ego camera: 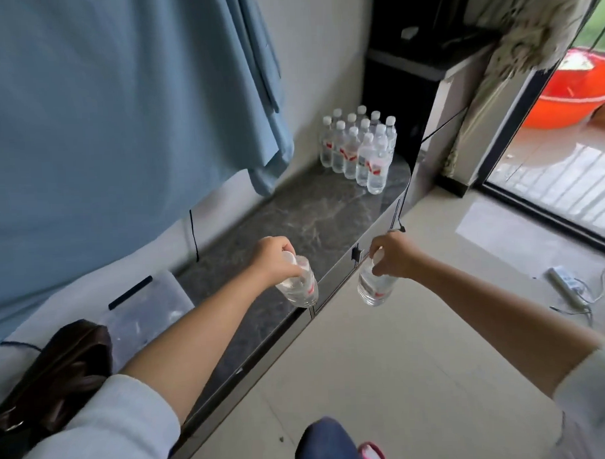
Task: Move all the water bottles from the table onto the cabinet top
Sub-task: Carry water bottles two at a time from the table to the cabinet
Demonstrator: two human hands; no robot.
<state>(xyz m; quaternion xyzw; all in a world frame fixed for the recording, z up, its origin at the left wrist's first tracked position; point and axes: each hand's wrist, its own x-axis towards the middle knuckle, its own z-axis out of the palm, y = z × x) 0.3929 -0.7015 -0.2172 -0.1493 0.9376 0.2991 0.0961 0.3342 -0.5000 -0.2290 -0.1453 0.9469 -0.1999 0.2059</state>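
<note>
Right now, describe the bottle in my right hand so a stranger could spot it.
Find the dark marble cabinet top. Just off its front edge, over the floor, the right hand grips a water bottle by its neck. Unlike the cluster of bottles, it hangs in midair.

single head view, looking forward and down, hands (pixel 333 259) near

Two clear water bottles with white caps and red-marked labels hang at the lower centre of the frame, the left bottle (pixel 298 284) tilted over the edge of the dark marbled cabinet top (pixel 314 211) and the right bottle (pixel 375 283) roughly upright just off that edge, above the floor. A cluster of bottles (pixel 360 148) of the same kind stands upright, closely packed, at the cabinet top's far end, upper centre of the frame.
</note>
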